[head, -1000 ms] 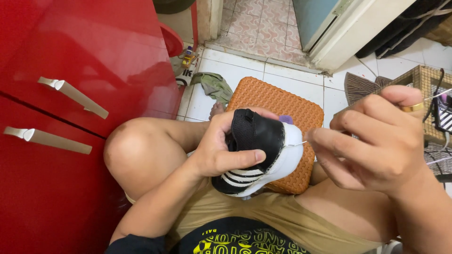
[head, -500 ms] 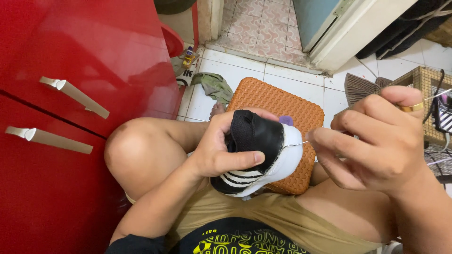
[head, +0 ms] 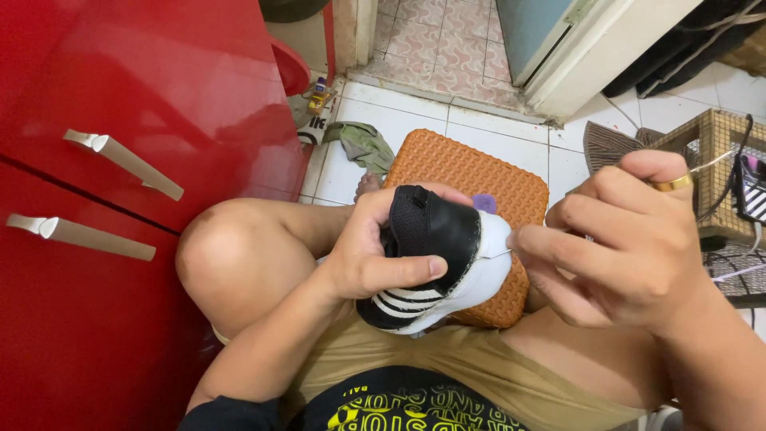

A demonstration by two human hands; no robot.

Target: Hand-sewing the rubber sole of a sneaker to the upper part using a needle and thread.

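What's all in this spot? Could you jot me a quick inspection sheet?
Surface: white tiled floor, orange textured mat under the legs.
Job's things: black and white shoe in left hand; thin needle at its toe.
Clutter: green rag, small bottle.
Fingers: right hand pinches the needle; gold ring.
Cables: black cable on wicker crate.
Surroundings: red cabinet, open doorway.

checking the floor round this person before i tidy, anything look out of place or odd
A crumpled green cloth lies on the white floor tiles beside the orange mat, with small bottles against the red cabinet. The left hand grips a black and white shoe; the right hand pinches at its toe. No damage is visible.
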